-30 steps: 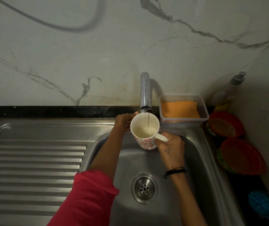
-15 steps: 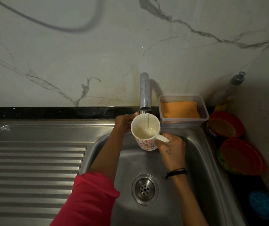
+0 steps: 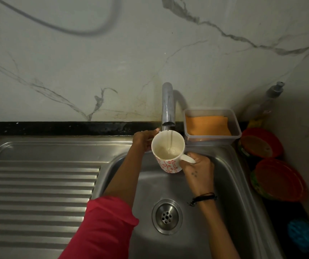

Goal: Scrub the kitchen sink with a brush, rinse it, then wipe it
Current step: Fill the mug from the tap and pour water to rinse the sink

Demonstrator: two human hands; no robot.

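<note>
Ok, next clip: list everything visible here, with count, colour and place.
sink: one, steel, centre; drain at the bottom
draining board: one, ribbed steel, left of the basin
tap: one, chrome, behind the basin, water running
mug: one, white with red pattern, under the tap
clear box: one, holds an orange cloth, right of the tap
pump bottle: one, right corner
red lidded tubs: two, right counter
blue brush: one, bottom right, blurred
left hand: at the tap base
right hand: grips the mug handle

Orange cloth point(image 3: 207, 125) in tub point(image 3: 236, 128); perhaps plates point(image 3: 279, 179)
</note>
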